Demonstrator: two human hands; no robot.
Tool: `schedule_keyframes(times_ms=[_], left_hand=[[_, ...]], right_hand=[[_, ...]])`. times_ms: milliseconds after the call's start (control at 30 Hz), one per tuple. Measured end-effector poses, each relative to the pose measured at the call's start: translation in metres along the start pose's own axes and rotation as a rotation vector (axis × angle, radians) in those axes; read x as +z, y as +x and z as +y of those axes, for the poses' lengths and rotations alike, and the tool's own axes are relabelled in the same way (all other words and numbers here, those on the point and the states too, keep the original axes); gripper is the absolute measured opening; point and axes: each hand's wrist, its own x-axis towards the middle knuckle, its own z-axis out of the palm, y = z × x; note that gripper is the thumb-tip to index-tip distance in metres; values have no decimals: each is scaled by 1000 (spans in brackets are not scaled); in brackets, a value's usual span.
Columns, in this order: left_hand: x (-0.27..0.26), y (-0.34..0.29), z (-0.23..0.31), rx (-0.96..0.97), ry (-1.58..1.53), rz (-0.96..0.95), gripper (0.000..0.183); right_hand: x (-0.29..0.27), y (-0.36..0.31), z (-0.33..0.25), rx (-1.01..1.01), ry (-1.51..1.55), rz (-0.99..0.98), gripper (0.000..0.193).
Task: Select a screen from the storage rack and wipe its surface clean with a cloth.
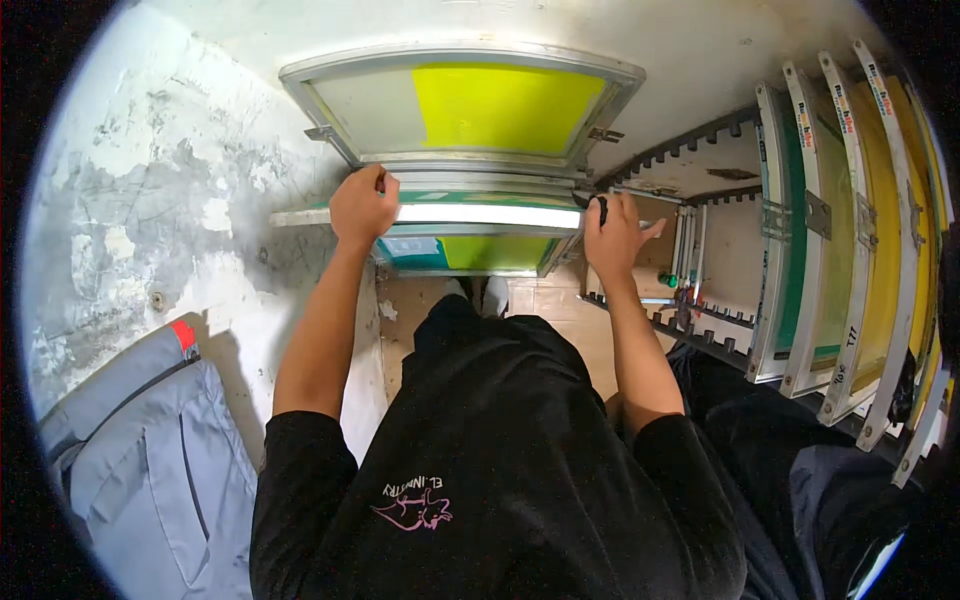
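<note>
Both hands were closed on one frame: the left hand point(362, 205) gripped the left end of its near rail, the right hand point(612, 232) the right end, thumb out. That frame point(480, 215), a metal-edged printing screen with green and yellow mesh, was held level in front of the person, just under a second screen point(465, 105) leaning on the wall above it.

Judging from this single head view, the held frame could knock the screen above, since their edges looked almost touching; a lift or tilt might scrape the mesh or tip that screen forward. Right of the frame, the notched rack point(690, 150) sat close to the right hand, so a sideways swing might catch fingers on its teeth. Feet stood directly below the frame; a slipped grip would drop it there.

Far right of the frame, racked screens point(850, 230) carried small strip labels with red and blue print near their top ends, and dark handwritten marks low down. A grey garment point(150, 450) with a red tab hung lower left
</note>
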Motion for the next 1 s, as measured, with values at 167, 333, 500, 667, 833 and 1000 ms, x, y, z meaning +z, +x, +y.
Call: schedule_keyframes(times_ms=[167,333,500,667,833,1000], left_hand=[[-1,-2,0,-3,42,-19,22],[0,-6,-4,43,43,-11,23],[0,-9,-5,18,36,-23,23],[0,-11,-6,2,43,-42,23],[0,-14,-6,22,53,-13,22],[2,-17,-9,16,53,-25,21]], right_hand=[[-5,-2,-3,24,16,-52,30],[-2,-7,-2,23,8,-41,28],[2,-11,-1,-3,-13,37,24],[-1,-15,-2,5,12,28,23],[1,-18,0,9,7,12,22],[5,-21,4,0,1,30,24]])
